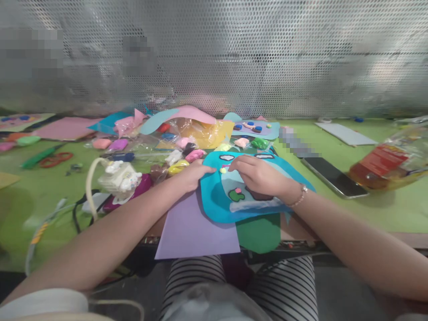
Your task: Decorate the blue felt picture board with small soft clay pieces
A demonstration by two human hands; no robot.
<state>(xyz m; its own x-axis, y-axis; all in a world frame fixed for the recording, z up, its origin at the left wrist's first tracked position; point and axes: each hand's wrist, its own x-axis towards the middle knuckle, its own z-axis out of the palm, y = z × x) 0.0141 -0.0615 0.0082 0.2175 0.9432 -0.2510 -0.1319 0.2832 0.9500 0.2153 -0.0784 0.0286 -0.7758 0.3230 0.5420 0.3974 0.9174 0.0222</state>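
Note:
A blue paper picture (214, 200) with small clay shapes lies at the near edge of the green table (368, 209). My left hand (192, 174) rests on its left edge, fingers stretched out flat. My right hand (259, 174) lies on the picture with curled fingers pinched at a tiny yellow and pink clay piece (223, 169). A green clay leaf with a pink dot (236, 194) sits just below my right hand. White clay clouds (227, 157) sit near the top. A purple sheet (194, 232) and a green sheet (261, 234) lie under the picture.
Bagged clay lumps in many colours (180, 154) and paper scraps lie behind the picture. A phone (334, 176) and an orange packet (388, 165) lie to the right, a white bag charm (118, 178) and scissors (47, 158) to the left. A perforated metal screen (234, 58) closes the back.

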